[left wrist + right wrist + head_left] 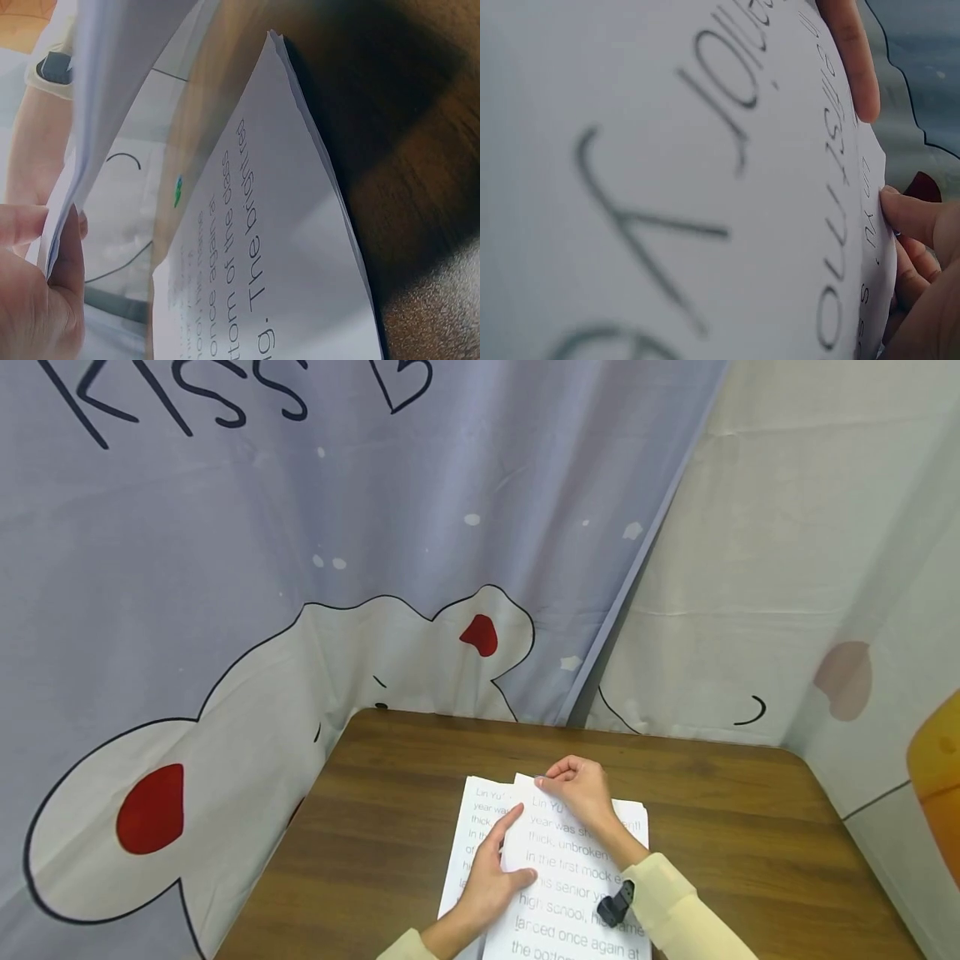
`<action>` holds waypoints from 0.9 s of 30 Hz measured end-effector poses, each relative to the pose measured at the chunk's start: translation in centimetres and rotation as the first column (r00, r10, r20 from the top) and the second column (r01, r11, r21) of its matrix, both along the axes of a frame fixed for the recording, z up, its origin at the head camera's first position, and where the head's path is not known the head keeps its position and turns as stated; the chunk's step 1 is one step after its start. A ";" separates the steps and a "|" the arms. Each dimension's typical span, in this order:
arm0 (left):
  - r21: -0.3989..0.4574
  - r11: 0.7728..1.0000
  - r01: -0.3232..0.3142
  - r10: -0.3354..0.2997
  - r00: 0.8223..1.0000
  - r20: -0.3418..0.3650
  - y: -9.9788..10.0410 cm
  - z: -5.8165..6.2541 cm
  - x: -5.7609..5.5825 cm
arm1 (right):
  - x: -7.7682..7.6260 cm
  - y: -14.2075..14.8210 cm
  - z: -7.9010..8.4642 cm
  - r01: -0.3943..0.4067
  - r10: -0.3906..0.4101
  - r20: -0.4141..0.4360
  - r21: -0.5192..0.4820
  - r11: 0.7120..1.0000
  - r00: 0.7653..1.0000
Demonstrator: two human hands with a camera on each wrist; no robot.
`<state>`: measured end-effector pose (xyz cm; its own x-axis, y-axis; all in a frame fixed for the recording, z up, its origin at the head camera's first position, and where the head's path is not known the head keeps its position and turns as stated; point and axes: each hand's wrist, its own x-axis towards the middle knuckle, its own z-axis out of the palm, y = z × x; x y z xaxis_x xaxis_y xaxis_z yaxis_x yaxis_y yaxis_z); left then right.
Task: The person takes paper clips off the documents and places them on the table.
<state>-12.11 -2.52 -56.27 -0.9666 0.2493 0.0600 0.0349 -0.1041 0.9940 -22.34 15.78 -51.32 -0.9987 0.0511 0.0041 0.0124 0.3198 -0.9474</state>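
In the head view, my left hand (487, 885) holds the left edge of raised printed sheets (555, 906), its thumb over the front. My right hand (581, 789) pinches their top edge near the left corner. A small blue thing (540, 777) shows at its fingertips, too little visible to tell its kind. The left wrist view has fingers and thumb of my left hand (37, 300) on both faces of the sheets. More printed sheets (467, 839) lie beneath on the table, partly covered. In the right wrist view, my right thumb (911, 214) presses the paper edge.
The brown wooden table (390, 827) extends around the papers. A small green and blue item (178, 192) appears beyond the lower sheets in the left wrist view. Printed curtains (360, 527) hang behind the table. A black wrist device (617, 903) sits at my right sleeve.
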 end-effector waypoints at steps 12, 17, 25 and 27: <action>0.004 1.000 -0.010 0.010 1.000 0.022 0.0 -0.1 0.2 | -0.3 0.7 -0.2 -0.114 0.126 -0.096 0.125 0.986 0.987; 0.008 1.000 -0.013 0.013 0.999 0.040 0.0 -0.1 0.3 | -0.3 1.2 -0.2 -0.103 0.137 -0.145 0.220 0.970 0.980; 0.009 1.000 -0.018 0.018 0.999 0.040 -0.3 -0.2 0.2 | -0.6 2.4 -0.8 -0.101 0.181 -0.249 0.301 0.948 0.951; 0.007 1.000 -0.021 0.020 0.999 0.039 -0.4 -0.2 0.2 | -0.6 2.6 -1.1 -0.095 0.187 -0.266 0.321 0.942 0.946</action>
